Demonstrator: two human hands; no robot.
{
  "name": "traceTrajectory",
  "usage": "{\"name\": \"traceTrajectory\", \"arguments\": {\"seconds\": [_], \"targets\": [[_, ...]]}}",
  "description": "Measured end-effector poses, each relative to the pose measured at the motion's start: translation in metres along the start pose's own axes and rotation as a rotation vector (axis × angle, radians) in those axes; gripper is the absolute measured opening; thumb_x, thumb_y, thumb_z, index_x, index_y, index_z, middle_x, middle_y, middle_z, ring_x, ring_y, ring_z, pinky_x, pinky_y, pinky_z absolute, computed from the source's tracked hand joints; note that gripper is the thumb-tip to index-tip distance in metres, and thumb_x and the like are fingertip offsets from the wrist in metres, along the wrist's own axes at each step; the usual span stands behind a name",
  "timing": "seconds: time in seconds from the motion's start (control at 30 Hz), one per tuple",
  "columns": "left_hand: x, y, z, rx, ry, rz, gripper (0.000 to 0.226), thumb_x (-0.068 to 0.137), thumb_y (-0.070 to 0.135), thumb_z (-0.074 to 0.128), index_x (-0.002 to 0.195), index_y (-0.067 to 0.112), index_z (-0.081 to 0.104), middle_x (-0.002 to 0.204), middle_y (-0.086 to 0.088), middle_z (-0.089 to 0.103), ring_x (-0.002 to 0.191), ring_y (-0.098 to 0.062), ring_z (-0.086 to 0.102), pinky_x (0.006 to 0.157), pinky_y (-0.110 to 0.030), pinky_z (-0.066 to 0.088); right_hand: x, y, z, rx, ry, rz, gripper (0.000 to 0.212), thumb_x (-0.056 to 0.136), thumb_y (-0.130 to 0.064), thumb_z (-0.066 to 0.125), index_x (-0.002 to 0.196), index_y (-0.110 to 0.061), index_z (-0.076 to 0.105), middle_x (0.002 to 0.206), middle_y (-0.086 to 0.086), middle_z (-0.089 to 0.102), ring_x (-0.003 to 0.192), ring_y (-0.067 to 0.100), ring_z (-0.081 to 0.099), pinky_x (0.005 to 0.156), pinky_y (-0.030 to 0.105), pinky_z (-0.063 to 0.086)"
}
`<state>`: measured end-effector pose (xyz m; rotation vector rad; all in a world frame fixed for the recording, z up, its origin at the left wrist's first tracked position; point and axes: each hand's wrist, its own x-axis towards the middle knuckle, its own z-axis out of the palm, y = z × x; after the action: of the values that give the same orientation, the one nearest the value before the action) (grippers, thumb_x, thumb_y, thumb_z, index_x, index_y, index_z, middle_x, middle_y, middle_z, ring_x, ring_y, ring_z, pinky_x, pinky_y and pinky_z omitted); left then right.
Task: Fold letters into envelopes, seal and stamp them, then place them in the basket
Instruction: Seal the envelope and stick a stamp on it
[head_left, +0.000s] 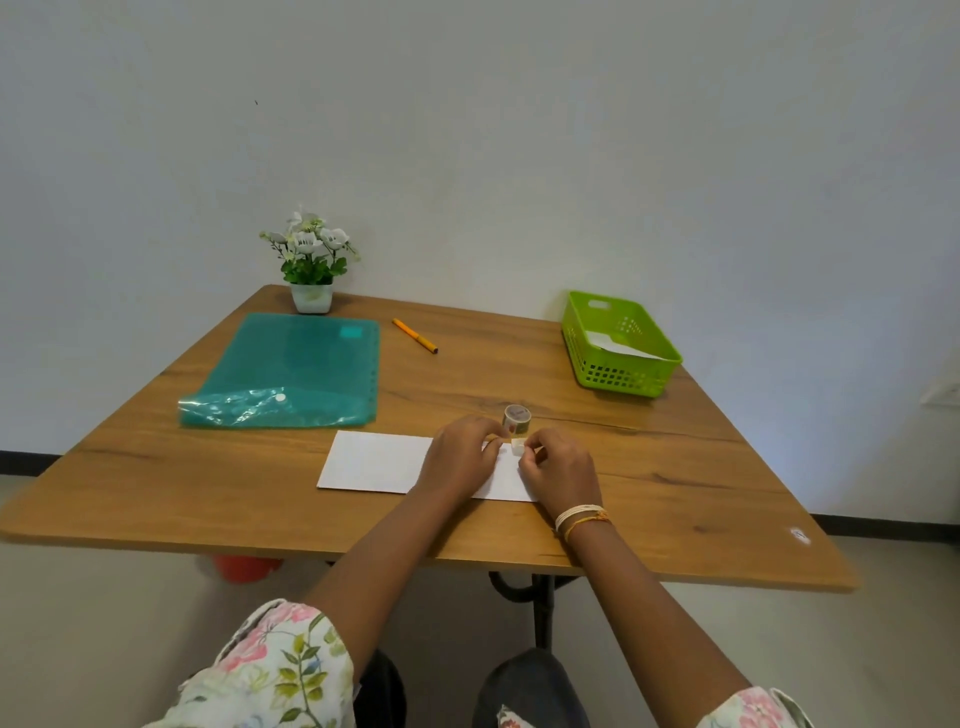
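Envelope (374, 462) under both hands, right hand (558, 470) pinching stamp (517, 447)

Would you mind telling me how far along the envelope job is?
Done: one white envelope already lies in the green basket. In hand: both hands, left and right, pinch a small stamp over the envelope on the table. Left: pressing it down and basketing it.

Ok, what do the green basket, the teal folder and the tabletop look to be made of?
The green basket looks like moulded plastic: uniform colour and a grid of holes in its walls. The teal folder seems thin translucent plastic, glossy and crinkled at its near flap. The tabletop shows wood grain with a smooth matte finish; wood or laminate, I can't tell.
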<state>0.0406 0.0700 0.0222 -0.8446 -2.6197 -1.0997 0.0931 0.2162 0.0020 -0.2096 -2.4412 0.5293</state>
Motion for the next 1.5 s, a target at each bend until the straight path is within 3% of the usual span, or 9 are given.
{"name": "traceTrajectory", "arguments": {"seconds": [0.3, 0.9, 1.0, 1.07, 1.23, 1.4, 1.5], "targets": [[0.003, -0.016, 0.016, 0.048, -0.002, 0.033, 0.025, 0.089, 0.038, 0.063, 0.111, 0.03, 0.07, 0.12, 0.009, 0.065, 0.111, -0.009, 0.054, 0.092, -0.029, 0.046, 0.001, 0.003, 0.004, 0.078, -0.01, -0.014, 0.006, 0.073, -0.01, 0.07, 0.073, -0.015, 0.067, 0.074, -0.002, 0.065, 0.066, 0.01, 0.056, 0.059, 0.024, 0.051], [0.004, -0.02, 0.027, 0.092, -0.052, 0.031, 0.039, 0.091, 0.039, 0.06, 0.129, 0.031, 0.058, 0.131, 0.007, 0.058, 0.121, -0.012, 0.049, 0.1, -0.031, 0.041, -0.001, 0.01, 0.006, 0.094, -0.03, -0.029, 0.005, 0.075, -0.009, 0.068, 0.074, -0.014, 0.067, 0.078, -0.002, 0.062, 0.067, 0.009, 0.056, 0.06, 0.028, 0.053], [0.002, -0.019, 0.024, -0.03, -0.018, 0.014, 0.038, 0.096, 0.024, 0.051, 0.133, 0.031, 0.055, 0.128, 0.004, 0.061, 0.117, -0.012, 0.052, 0.099, -0.032, 0.045, -0.001, 0.008, 0.002, 0.13, 0.012, -0.042, 0.005, 0.079, -0.011, 0.066, 0.081, -0.015, 0.066, 0.08, -0.002, 0.057, 0.064, 0.007, 0.05, 0.057, 0.023, 0.047], [0.003, -0.018, 0.021, -0.15, 0.016, -0.013, 0.039, 0.098, 0.016, 0.046, 0.134, 0.028, 0.055, 0.127, 0.002, 0.062, 0.114, -0.013, 0.055, 0.094, -0.03, 0.048, -0.001, 0.006, -0.001, 0.176, -0.006, -0.05, 0.006, 0.084, -0.012, 0.062, 0.086, -0.018, 0.063, 0.072, -0.004, 0.054, 0.061, 0.01, 0.048, 0.055, 0.027, 0.044], [0.004, -0.016, 0.015, -0.307, 0.021, -0.06, 0.032, 0.1, 0.023, 0.047, 0.129, 0.024, 0.06, 0.121, 0.003, 0.066, 0.107, -0.011, 0.059, 0.081, -0.021, 0.044, -0.001, 0.005, -0.003, 0.292, -0.116, -0.055, 0.004, 0.088, -0.015, 0.059, 0.09, -0.02, 0.059, 0.076, -0.003, 0.065, 0.069, 0.012, 0.062, 0.063, 0.036, 0.053], [0.004, -0.02, 0.017, -0.34, 0.006, -0.104, 0.029, 0.096, 0.027, 0.056, 0.124, 0.025, 0.064, 0.12, 0.004, 0.066, 0.106, -0.009, 0.06, 0.083, -0.023, 0.048, -0.003, 0.005, -0.005, 0.374, -0.11, 0.015, 0.003, 0.082, -0.016, 0.062, 0.085, -0.017, 0.064, 0.078, -0.003, 0.068, 0.073, 0.007, 0.066, 0.067, 0.03, 0.057], [0.004, -0.02, 0.017, -0.325, -0.006, -0.12, 0.026, 0.091, 0.027, 0.063, 0.117, 0.028, 0.066, 0.109, 0.006, 0.069, 0.099, -0.007, 0.06, 0.081, -0.023, 0.049, -0.003, 0.003, -0.006, 0.403, -0.085, 0.059, 0.007, 0.083, -0.023, 0.07, 0.081, -0.017, 0.066, 0.074, -0.006, 0.068, 0.07, 0.005, 0.064, 0.062, 0.019, 0.053]]}}
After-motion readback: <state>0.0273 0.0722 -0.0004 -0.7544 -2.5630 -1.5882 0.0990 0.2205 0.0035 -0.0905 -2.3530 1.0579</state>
